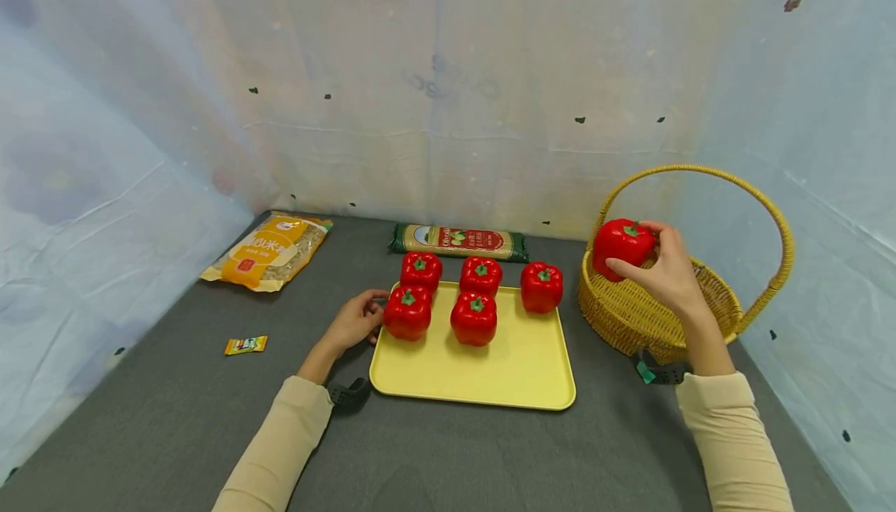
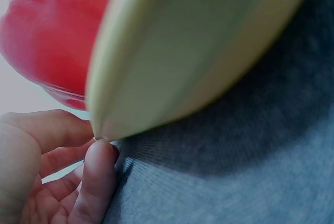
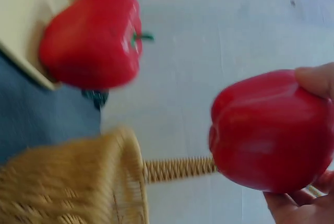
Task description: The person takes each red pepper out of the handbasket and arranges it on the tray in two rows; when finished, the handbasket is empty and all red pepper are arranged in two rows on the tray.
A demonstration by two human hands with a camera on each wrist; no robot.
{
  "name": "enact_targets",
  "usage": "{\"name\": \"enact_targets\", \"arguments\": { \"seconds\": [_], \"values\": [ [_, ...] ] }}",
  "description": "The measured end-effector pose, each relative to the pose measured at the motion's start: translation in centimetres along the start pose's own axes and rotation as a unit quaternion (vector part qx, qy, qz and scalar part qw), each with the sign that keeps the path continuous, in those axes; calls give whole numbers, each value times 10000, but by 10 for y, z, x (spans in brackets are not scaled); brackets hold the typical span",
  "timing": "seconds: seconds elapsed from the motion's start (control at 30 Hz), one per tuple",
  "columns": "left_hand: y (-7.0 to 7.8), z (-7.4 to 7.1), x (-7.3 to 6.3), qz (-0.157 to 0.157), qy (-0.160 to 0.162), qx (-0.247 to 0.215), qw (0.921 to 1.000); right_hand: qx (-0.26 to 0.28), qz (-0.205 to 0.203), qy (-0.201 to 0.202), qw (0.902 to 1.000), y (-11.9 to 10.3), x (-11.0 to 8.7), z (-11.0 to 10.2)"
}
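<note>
In the head view my right hand (image 1: 668,267) grips a red bell pepper (image 1: 621,249) over the near-left rim of a yellow wicker basket (image 1: 616,313). The right wrist view shows thumb and fingers on opposite sides of this pepper (image 3: 271,132). My left hand (image 1: 353,320) is at the left edge of a yellow tray (image 1: 476,378); up close, its thumb and forefinger pinch the tray's rim (image 2: 112,114). Several more red bell peppers, such as one near the left hand (image 1: 407,313) and one at the back right corner (image 1: 541,288), sit on the tray, green stems up.
Behind the tray lies a long green-and-tan packet (image 1: 458,241). A bag of grain (image 1: 269,251) rests at the back left, with a small yellow wrapped snack (image 1: 246,345) nearer. The basket's tall handle (image 1: 780,240) arches up at the right, close to the hanging backdrop (image 1: 490,107).
</note>
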State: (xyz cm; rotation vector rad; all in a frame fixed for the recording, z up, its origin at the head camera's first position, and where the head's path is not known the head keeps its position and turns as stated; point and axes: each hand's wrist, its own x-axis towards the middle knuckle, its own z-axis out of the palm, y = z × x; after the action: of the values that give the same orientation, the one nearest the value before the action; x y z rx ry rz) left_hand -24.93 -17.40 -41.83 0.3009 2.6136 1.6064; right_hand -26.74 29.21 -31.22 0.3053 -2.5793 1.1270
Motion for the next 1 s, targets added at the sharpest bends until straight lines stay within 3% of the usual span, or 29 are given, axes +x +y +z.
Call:
{"name": "enact_targets", "arguments": {
  "seconds": [0.17, 0.4, 0.67, 1.0],
  "values": [
    [-1, 0, 1, -3, 8, -22, 10000, 290, -395, -70, 9988, -8, -9, 14],
    [-42, 4, 22, -141, 61, -73, 9999, 309, -893, -421, 9946, -15, -26, 31],
    [-44, 5, 23, -253, 38, -118, 9996, 181, -1164, -963, 9884, -1, -38, 55],
    [-43, 4, 23, -217, 53, -108, 9997, -18, -1291, -1112, 9854, 7, -46, 75]
  ]
}}
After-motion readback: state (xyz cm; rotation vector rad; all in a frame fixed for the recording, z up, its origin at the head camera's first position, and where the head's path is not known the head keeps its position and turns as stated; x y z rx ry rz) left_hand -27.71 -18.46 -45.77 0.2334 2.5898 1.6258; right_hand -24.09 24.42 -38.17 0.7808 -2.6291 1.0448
